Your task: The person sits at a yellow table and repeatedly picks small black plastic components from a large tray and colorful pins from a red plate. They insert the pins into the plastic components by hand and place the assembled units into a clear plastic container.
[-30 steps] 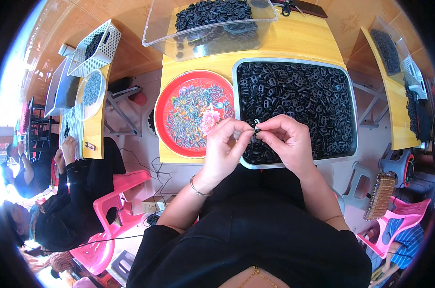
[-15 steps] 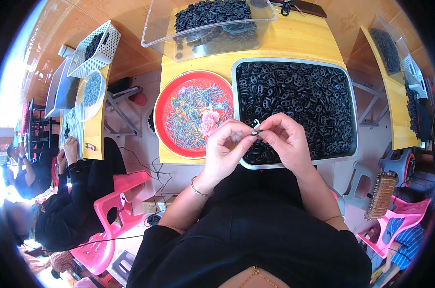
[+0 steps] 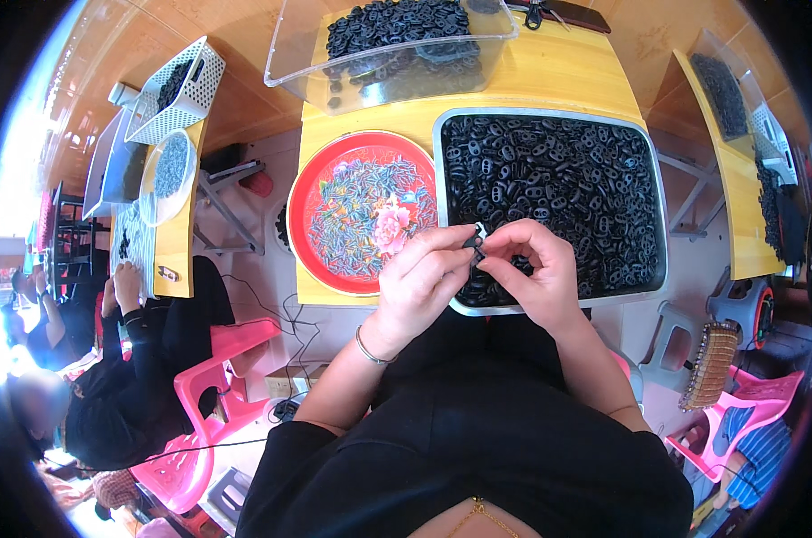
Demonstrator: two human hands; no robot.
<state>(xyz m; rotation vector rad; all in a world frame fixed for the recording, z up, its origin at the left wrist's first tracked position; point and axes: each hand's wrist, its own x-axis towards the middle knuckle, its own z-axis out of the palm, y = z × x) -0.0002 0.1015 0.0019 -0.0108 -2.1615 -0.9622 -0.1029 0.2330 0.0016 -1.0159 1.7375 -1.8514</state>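
Observation:
Both hands meet over the near left part of a metal-rimmed tray [image 3: 661, 260] filled with black two-hole plastic pieces. My left hand [image 3: 419, 285] is closed, pinching a small black cord lock piece [image 3: 473, 242] between thumb and fingers. From the other side, the thumb and forefinger of my right hand [image 3: 545, 273] close in on the same piece. A pale bit shows at its upper end, too small to name. To the left sits a round red tray [image 3: 300, 211] with a flower print, covered in small thin metal springs [image 3: 361, 193].
A clear plastic bin [image 3: 289, 63] of black pieces stands at the table's far side, beside a dark flat case [image 3: 576, 13]. At the left, a person [image 3: 128, 359] works at another yellow table [image 3: 174, 260]. Pink chairs [image 3: 199, 394] flank me.
My left fingers have curled further around the black piece, and it has tipped more upright. My right thumb and forefinger have shifted slightly. The person at left has moved their hands.

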